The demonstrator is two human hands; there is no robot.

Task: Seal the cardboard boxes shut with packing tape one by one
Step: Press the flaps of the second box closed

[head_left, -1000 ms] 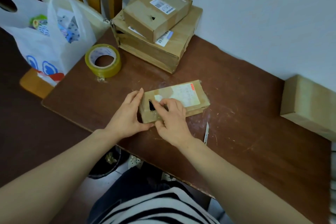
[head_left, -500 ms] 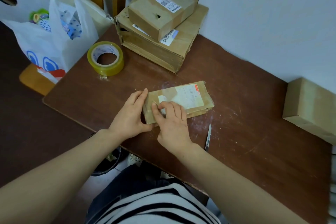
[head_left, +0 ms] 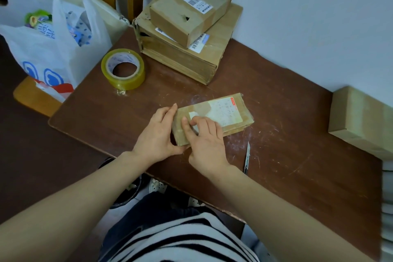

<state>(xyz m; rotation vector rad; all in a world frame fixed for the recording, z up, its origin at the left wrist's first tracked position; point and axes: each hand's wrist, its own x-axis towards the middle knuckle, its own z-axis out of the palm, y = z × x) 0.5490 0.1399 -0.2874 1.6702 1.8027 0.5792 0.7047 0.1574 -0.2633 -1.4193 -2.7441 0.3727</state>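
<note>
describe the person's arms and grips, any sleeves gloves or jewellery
The left arm and right arm are bare as far as the frame shows, no sleeves in view. The left grip and right grip wear no gloves, and no rings, watch or bracelets show. The person wears a black-and-white striped top and dark trousers.

A brown table is carrying a labelled box, a yellow tape roll and a wide box (by the wall). A cutter blade is lying near its front edge.
</note>
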